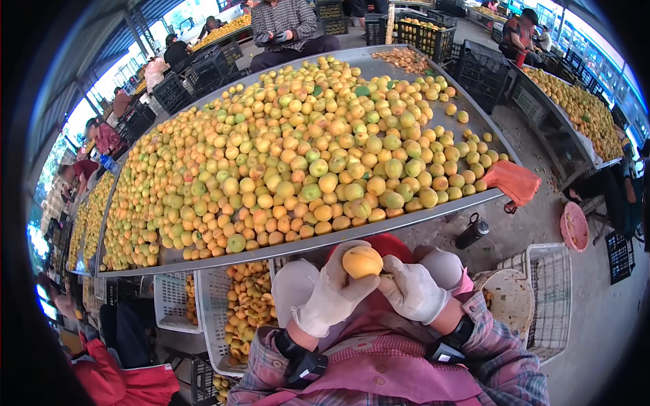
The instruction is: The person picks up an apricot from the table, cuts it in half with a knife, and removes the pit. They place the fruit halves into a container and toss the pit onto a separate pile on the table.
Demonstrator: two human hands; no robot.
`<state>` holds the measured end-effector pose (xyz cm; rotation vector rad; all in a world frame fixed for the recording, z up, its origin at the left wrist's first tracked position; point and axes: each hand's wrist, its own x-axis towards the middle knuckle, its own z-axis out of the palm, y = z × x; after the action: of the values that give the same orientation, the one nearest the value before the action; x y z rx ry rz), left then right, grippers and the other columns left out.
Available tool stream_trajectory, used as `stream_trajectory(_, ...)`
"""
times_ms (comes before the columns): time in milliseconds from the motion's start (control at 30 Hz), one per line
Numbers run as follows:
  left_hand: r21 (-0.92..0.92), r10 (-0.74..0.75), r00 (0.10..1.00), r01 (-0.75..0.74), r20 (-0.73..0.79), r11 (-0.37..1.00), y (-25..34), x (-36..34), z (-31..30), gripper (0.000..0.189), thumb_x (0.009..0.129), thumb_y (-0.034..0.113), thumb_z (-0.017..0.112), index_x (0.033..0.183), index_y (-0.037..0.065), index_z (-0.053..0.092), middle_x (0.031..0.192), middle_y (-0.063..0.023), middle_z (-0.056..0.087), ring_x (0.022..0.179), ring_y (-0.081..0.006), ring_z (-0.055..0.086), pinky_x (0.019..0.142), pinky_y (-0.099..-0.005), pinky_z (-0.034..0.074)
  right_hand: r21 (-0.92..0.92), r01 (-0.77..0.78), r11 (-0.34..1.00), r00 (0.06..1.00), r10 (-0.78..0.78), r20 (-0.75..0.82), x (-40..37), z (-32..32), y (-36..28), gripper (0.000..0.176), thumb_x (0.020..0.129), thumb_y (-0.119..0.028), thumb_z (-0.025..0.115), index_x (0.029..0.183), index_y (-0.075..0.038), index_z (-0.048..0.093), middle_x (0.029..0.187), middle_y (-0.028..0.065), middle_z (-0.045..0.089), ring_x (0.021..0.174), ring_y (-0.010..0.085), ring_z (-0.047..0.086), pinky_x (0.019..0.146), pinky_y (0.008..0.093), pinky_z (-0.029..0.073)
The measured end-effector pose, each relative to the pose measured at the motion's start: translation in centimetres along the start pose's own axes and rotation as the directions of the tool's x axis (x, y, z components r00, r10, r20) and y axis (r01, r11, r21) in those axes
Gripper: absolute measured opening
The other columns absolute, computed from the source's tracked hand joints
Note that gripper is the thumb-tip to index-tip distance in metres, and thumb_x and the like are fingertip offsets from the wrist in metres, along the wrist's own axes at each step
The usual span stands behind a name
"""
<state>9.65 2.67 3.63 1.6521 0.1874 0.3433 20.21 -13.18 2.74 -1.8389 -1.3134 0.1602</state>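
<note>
Looks like a large open-sided shed, with a roof (78, 47) on metal beams (137, 32) at upper left. Opens at both sides to bright, bluish-white daylight (184, 16). Has a grey concrete floor (518, 233), dusty and stained, with small debris scattered at the right. Holds a wide metal counter (298, 246) with a raised rim in the foreground, and a long right-hand counter (538, 115) on a frame beyond a walkway. Shows stacked black plastic crates (482, 76) between the two, and more dark crates (172, 93) farther back at the left.
</note>
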Motion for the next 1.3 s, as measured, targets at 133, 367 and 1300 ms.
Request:
stream_trajectory(133, 0.560, 0.009, 0.992, -0.077, 0.123, 0.825, 3.1, 0.6, -0.8, 0.053, 0.086, 0.027, 0.072, 0.127, 0.003, 0.048, 0.117, -0.0063, 0.060, 0.105, -0.0170, 0.058, 0.089, -0.0323, 0.047, 0.022, -0.008, 1.000, 1.000, 0.008, 0.012, -0.4, 0.9, 1.0, 0.028, 0.093, -0.023, 0.059, 0.110, -0.003, 0.048, 0.071, 0.0163, 0.059, 0.063, 0.0376, 0.060, 0.053, 0.0445, 0.047)
stream_trajectory(367, -0.296, -0.100, 0.995, 0.086, -0.031, 0.951, 0.0, -0.1, 1.8, 0.058, 0.087, 0.034, 0.068, 0.130, 0.002, 0.048, 0.123, -0.0062, 0.057, 0.111, -0.0167, 0.054, 0.097, -0.0280, 0.042, 0.039, 0.020, 0.999, 0.985, -0.014, -0.171, 0.1, 2.0, 0.4, 0.027, 0.092, -0.023, 0.060, 0.107, -0.004, 0.048, 0.069, 0.0147, 0.058, 0.062, 0.0370, 0.060, 0.052, 0.0440, 0.046)
stream_trajectory(1300, 0.086, 0.112, 0.976, -0.098, -0.186, 0.991, 1.5, 0.8, 1.9, 0.063, 0.071, 0.028, 0.081, 0.121, 0.001, 0.053, 0.107, -0.0164, 0.060, 0.091, -0.0341, 0.059, 0.080, -0.0398, 0.050, 0.019, 0.032, 0.999, 0.985, -0.028, -0.168, 0.4, 1.5, 0.4, 0.030, 0.088, -0.020, 0.063, 0.107, -0.004, 0.047, 0.073, 0.0147, 0.062, 0.066, 0.0374, 0.061, 0.056, 0.0440, 0.048)
